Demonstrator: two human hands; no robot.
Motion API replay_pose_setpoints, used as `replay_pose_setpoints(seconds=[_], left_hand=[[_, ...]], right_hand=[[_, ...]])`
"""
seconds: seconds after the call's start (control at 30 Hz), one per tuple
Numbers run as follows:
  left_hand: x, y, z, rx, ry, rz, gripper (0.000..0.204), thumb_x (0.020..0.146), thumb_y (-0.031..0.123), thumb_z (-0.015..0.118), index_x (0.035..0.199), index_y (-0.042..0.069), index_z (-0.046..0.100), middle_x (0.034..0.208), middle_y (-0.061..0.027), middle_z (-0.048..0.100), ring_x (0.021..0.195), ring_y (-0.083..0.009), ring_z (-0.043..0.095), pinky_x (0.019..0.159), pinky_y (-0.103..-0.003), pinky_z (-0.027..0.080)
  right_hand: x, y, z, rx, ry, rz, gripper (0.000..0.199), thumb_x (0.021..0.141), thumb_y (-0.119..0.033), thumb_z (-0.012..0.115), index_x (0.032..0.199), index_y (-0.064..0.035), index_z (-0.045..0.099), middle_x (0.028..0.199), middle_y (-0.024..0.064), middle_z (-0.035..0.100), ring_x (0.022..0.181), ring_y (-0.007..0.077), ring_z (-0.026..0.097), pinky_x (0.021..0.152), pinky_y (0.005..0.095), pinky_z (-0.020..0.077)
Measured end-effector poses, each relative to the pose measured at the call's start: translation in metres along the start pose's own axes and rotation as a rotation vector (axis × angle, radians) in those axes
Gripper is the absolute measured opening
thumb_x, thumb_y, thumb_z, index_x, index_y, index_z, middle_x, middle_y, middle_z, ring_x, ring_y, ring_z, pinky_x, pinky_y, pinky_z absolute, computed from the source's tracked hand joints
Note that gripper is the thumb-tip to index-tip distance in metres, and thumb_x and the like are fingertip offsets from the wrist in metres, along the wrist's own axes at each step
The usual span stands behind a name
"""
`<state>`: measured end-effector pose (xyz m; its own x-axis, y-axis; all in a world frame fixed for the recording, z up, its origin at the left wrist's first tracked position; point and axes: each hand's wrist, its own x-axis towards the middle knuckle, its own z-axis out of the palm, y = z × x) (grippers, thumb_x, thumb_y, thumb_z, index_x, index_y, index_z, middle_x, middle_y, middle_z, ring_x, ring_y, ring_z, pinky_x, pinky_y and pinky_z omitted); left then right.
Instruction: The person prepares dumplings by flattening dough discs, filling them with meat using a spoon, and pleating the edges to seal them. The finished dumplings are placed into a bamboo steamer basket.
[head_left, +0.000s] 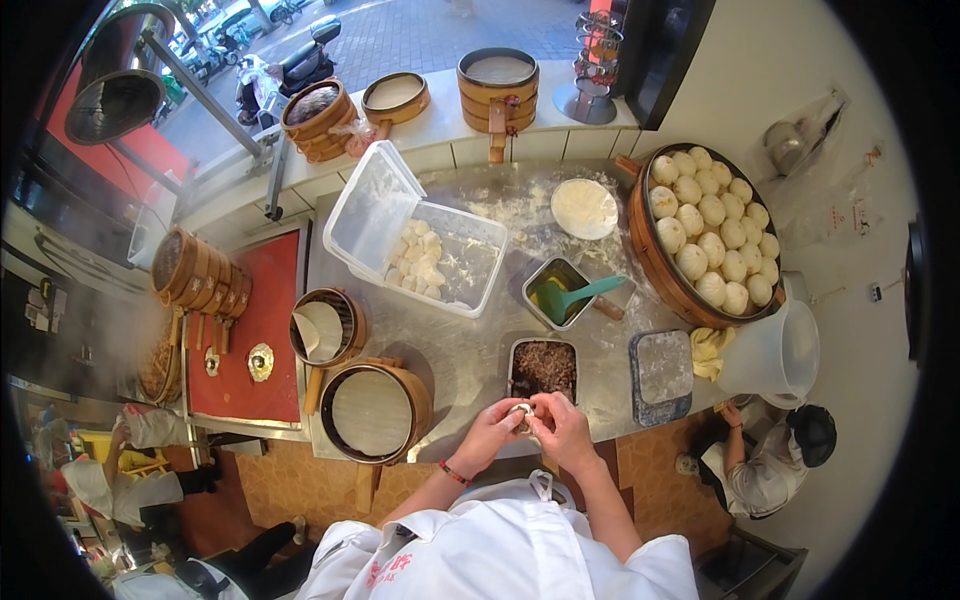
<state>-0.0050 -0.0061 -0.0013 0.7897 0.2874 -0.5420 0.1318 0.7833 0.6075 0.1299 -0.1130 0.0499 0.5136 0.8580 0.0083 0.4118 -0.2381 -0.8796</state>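
Observation:
My left hand [492, 434] cups a small dumpling [521, 418] of pale dough, with dark filling showing at its middle. The fingers of my right hand [563, 432] pinch the dough's edge from the other side. Just beyond my fingers stands a metal tray of dark minced filling [544, 368]. Behind it is a square metal tub of yellowish liquid [545, 310] with a green spatula [592, 289] leaning in it. An open clear plastic box [478, 252] farther left holds pale dough pieces [417, 262], its lid tilted back.
At the far right sits a large round steamer [648, 225] full of buns. Two lined bamboo steamers [370, 412] stand at the left, past them a steamer stack [195, 275] on a red surface. A scale [662, 375] and a plastic bucket [770, 355] are rightward. Other people work nearby.

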Motion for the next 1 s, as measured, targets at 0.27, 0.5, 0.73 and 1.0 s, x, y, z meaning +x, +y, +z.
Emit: replay_pose_setpoints(seconds=[0.27, 0.5, 0.73, 1.0], left_hand=[[-0.002, 0.006, 0.003, 0.421, -0.009, 0.053, 0.031, 0.102, 0.010, 0.050, 0.132, 0.001, 0.055, 0.118, -0.0040, 0.062, 0.108, -0.0110, 0.059, 0.095, -0.029, 0.050], [-0.008, 0.020, 0.019, -0.012, 0.055, -0.017, 0.033, 0.100, 0.009, 0.054, 0.131, -0.001, 0.056, 0.117, -0.0057, 0.063, 0.107, -0.0133, 0.061, 0.094, -0.030, 0.052], [-0.002, -0.002, 0.008, -0.158, -0.040, 0.059, 0.035, 0.102, 0.010, 0.053, 0.135, -0.001, 0.052, 0.123, -0.0079, 0.061, 0.114, -0.0168, 0.060, 0.100, -0.036, 0.052], [-0.003, -0.004, 0.013, 0.084, 0.075, 0.087, 0.032, 0.101, 0.006, 0.054, 0.132, 0.000, 0.055, 0.118, -0.0048, 0.062, 0.107, -0.0127, 0.061, 0.094, -0.031, 0.055]], right_hand=[[0.002, 0.010, -0.006, -0.134, -0.083, -0.211, 0.009, 0.085, -0.008, 0.070, 0.092, -0.0036, 0.066, 0.086, 0.0119, 0.063, 0.076, 0.0323, 0.064, 0.065, 0.0399, 0.0519], [0.000, 0.019, -0.011, -0.099, -0.022, -0.096, 0.011, 0.084, -0.007, 0.071, 0.092, -0.0028, 0.065, 0.081, 0.0106, 0.062, 0.069, 0.0266, 0.063, 0.061, 0.0358, 0.0507], [-0.004, 0.011, -0.002, 0.124, 0.030, 0.174, 0.009, 0.083, -0.006, 0.071, 0.091, -0.0039, 0.066, 0.081, 0.0098, 0.062, 0.064, 0.0242, 0.061, 0.058, 0.0340, 0.0496], [-0.004, 0.013, -0.002, -0.065, 0.035, -0.064, 0.010, 0.083, -0.008, 0.072, 0.090, -0.0040, 0.066, 0.083, 0.0105, 0.063, 0.072, 0.0289, 0.064, 0.062, 0.0386, 0.0519]])
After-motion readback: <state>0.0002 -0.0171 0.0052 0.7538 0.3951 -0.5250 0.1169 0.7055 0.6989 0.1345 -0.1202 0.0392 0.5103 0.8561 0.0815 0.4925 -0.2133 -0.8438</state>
